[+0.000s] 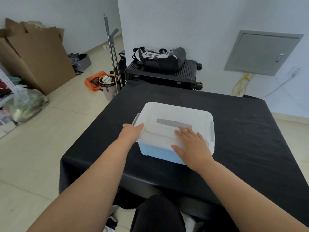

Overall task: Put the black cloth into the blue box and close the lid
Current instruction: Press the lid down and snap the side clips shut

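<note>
The blue box [159,154] stands near the front middle of the black-covered table [242,131]. Its white lid [173,114] lies flat on top, with a grey handle [173,123] across it and grey latches at both ends. My left hand [132,132] rests against the lid's left edge, beside the left latch [135,119], which sticks out. My right hand [192,144] lies flat on the lid's front right part, fingers spread. No separate black cloth shows; the inside of the box is hidden.
A black suitcase [167,74] with a bag [160,57] on it stands behind the table. On the floor to the left are cardboard [36,56], a bin [109,86], a mop pole [111,47] and plastic bags [26,104].
</note>
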